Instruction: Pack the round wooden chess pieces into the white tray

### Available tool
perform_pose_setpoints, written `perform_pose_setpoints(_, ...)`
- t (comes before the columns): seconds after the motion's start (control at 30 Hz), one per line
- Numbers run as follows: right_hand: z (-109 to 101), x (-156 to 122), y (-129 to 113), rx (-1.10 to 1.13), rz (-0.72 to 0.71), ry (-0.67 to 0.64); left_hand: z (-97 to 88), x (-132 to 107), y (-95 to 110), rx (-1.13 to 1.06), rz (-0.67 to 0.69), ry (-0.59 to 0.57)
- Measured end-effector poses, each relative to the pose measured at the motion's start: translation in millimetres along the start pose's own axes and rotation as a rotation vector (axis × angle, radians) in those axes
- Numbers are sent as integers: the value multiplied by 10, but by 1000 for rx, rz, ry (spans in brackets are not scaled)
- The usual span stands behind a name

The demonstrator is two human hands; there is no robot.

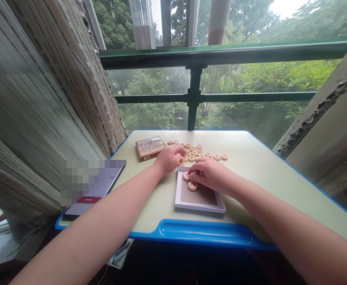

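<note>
Beyond the pale worktop [265,170], a green railing [220,53] is seen. The left hand [169,159] is curled over scattered discs [204,154] at far centre; the right hand [210,175] is bent onto a disc [186,177] in the near tray [200,208]. Grip of either hand's fingers cannot be told.

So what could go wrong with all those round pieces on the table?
1. The left hand rests on the loose chess pieces; a careless sweep could send some rolling off the table.
2. The shallow box tray sits near the front edge, so the right hand might nudge it off.
3. The phone lies right at the left edge, where an elbow could knock it down.
</note>
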State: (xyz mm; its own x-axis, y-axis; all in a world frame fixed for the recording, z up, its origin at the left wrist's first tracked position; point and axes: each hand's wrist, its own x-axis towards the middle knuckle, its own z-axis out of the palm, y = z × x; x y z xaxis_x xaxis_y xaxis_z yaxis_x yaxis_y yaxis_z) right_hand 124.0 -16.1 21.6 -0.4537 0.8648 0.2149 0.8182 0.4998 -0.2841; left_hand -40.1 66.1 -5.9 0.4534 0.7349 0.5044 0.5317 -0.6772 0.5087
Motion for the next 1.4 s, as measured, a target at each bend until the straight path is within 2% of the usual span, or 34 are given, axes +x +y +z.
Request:
perform_pose_setpoints(0.07,12,15,-10,-6,8,19,23,7,30,44,39,10)
perform_pose_setpoints(0.2,3,16,-29,-11,-22,21,46,7,75,28,120,-80)
perform_pose_setpoints(0.53,6,6,-29,-15,-38,-9,-22,11,68,9,104,-165)
perform_pose_setpoints(0.67,-3,-19,-43,33,-112,-19,-74,11,53,6,105,-253)
perform_pose_setpoints(0.77,8,-22,-60,27,-106,-20,-99,-11,46,17,91,-301)
perform_pose_setpoints(1.4,32,-16,-95,6,-58,-2,-145,-48,72,5,108,-352)
